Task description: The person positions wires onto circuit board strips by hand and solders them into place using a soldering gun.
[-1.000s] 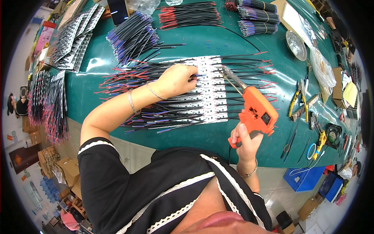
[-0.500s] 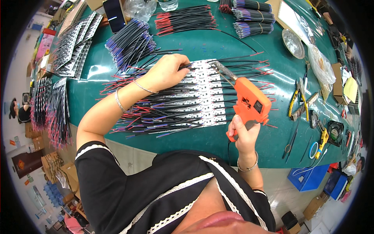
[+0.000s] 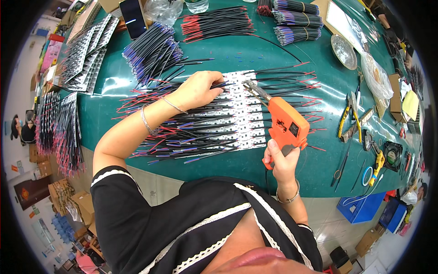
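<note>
White circuit board strips (image 3: pixel 245 119) lie side by side on the green table, with black wires (image 3: pixel 191 132) tipped red and blue fanning out on both sides. My left hand (image 3: pixel 200 89) rests over the upper left of the boards, thumb and fingers closed on a black wire whose end points at the pads. An orange soldering gun (image 3: pixel 288 119) is gripped by its handle in my right hand (image 3: pixel 284 160). Its metal tip sits at the upper part of the boards, just right of my left fingers; whether it touches a pad is too small to tell.
Wire bundles (image 3: pixel 153 52) and red-ended wires (image 3: pixel 219 23) lie at the back, beside a phone (image 3: pixel 133 18). Finished-looking wired boards (image 3: pixel 89 50) are stacked at left. Pliers (image 3: pixel 350 116), a metal dish (image 3: pixel 343 51) and a small fan (image 3: pixel 392 154) stand at right.
Both hands have shifted slightly toward me. The soldering gun has come a little down and left, its tip lower along the boards.
</note>
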Tool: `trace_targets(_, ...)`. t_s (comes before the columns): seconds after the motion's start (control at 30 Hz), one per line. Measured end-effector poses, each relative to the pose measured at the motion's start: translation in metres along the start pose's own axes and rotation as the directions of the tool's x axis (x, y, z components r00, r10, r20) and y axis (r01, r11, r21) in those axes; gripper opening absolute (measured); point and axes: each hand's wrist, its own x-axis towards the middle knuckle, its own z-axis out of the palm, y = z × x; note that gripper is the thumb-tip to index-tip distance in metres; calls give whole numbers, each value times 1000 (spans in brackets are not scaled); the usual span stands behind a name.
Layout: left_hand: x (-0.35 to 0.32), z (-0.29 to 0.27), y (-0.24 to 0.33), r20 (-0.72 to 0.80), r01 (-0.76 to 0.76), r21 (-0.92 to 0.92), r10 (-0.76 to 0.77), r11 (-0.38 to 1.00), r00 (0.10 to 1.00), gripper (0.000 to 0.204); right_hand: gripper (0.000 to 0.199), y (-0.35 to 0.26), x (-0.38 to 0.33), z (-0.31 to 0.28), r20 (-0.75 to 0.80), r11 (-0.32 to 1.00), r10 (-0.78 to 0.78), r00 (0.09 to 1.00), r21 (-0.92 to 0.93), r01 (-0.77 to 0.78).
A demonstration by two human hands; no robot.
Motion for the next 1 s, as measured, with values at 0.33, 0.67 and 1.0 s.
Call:
trace_targets(0.33,5,-3,4,-15,96,29,-96,995,995,22,18,1,-7,4,10,999,33,999,-43,-33)
trace_targets(0.67,5,6,-1,-58,38,-4,-38,999,998,21,17,4,-8,6,30,995,65,997,-84,-62)
trace_targets(1.0,9,6,3,-48,-14,68,18,998,999,17,15,8,-6,8,54,989,83,995,-124,-76)
